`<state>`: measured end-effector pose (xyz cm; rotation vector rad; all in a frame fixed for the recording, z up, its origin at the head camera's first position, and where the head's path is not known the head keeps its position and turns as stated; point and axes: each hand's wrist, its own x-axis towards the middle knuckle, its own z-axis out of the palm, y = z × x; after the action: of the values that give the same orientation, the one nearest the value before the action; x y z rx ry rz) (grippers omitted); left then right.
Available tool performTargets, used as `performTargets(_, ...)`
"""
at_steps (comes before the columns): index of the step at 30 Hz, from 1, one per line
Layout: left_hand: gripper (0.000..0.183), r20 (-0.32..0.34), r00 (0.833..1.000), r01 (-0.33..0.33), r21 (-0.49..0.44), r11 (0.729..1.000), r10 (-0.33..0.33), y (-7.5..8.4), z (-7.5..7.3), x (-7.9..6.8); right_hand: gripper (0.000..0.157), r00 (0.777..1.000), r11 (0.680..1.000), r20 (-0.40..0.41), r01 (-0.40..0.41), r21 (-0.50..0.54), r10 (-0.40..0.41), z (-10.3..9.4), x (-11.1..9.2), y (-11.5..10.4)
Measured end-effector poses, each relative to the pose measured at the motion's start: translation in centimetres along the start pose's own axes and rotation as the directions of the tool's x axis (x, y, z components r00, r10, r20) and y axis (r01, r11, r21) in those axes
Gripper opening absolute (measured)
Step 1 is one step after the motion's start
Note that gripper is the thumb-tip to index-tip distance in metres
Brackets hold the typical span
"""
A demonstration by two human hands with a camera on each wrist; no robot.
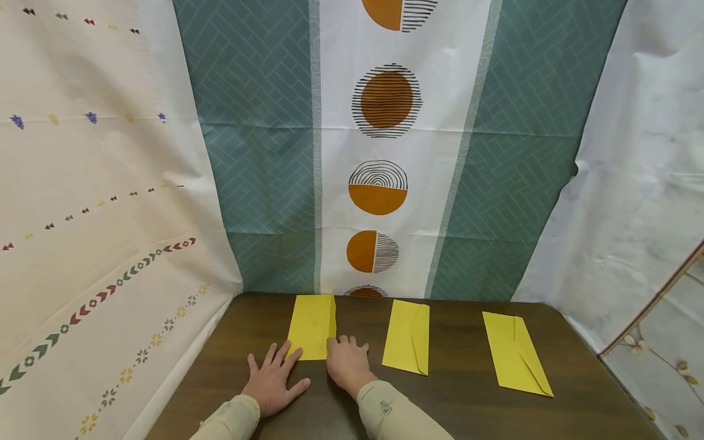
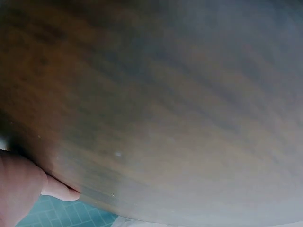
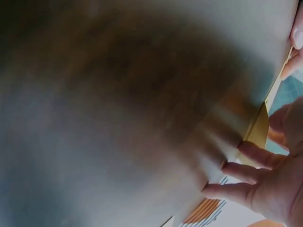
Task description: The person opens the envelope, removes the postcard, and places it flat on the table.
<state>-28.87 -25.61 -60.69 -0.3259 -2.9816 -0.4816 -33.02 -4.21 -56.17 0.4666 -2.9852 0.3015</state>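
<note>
At the left of the row lies a yellow envelope [image 1: 309, 330], its right-hand strip standing up as a flap [image 1: 332, 318]. My left hand [image 1: 273, 384] is spread flat on the table, its longer fingertips at the envelope's lower left corner. My right hand [image 1: 348, 363] is at the lower right corner, thumb and index finger pinching the flap's edge. In the right wrist view the flap [image 3: 259, 130] rises beside the thumb and index finger, while the other fingers [image 3: 229, 190] reach down to the table. The left wrist view shows mostly blurred tabletop and part of the left hand [image 2: 21, 189].
Two more yellow envelopes, a middle one [image 1: 407, 337] and a right one [image 1: 517, 354], lie on the dark wooden table [image 1: 456, 397]. Behind the table hangs a green and white patterned curtain [image 1: 264, 183], with light patterned cloths on both sides.
</note>
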Motion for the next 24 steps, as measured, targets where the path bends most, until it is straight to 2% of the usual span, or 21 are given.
performTargets(4, 0.084, 0.001, 1.000, -0.008, 0.024, 1.000, 0.008, 0.0, 0.1, 0.1, 0.034, 0.999, 0.999, -0.012, 0.049, -0.024, -0.050, -0.6, -0.4, 0.6)
performTargets(8, 0.085, 0.002, 1.000, -0.007, 0.044, 0.999, 0.007, -0.2, 0.4, 0.1, 0.046, 0.998, 0.998, 0.010, 0.064, -0.009, -0.064, -0.9, -0.7, 1.1)
performTargets(12, 0.086, 0.003, 1.000, -0.005, 0.059, 0.998, 0.005, -0.3, 0.6, 0.1, 0.069, 0.994, 0.999, 0.092, 0.051, 0.005, -0.051, -1.1, -0.8, 1.5)
performTargets(16, 0.085, -0.001, 1.000, -0.008, 0.065, 0.998, 0.008, -0.1, 0.4, 0.0, 0.091, 0.981, 0.999, 0.188, 0.038, -0.002, -0.037, -1.3, -0.9, 1.9)
performTargets(19, 0.083, -0.001, 1.000, -0.009, 0.056, 0.998, 0.010, 0.2, 0.1, -0.2, 0.099, 0.971, 0.999, 0.237, 0.038, -0.027, -0.031, -1.5, -1.0, 2.2)
performTargets(24, 0.083, 0.008, 1.000, -0.003, 0.044, 0.999, 0.003, 0.6, -0.3, -0.4, 0.103, 0.960, 0.997, 0.281, 0.035, -0.063, -0.015, -1.7, -1.2, 2.3)
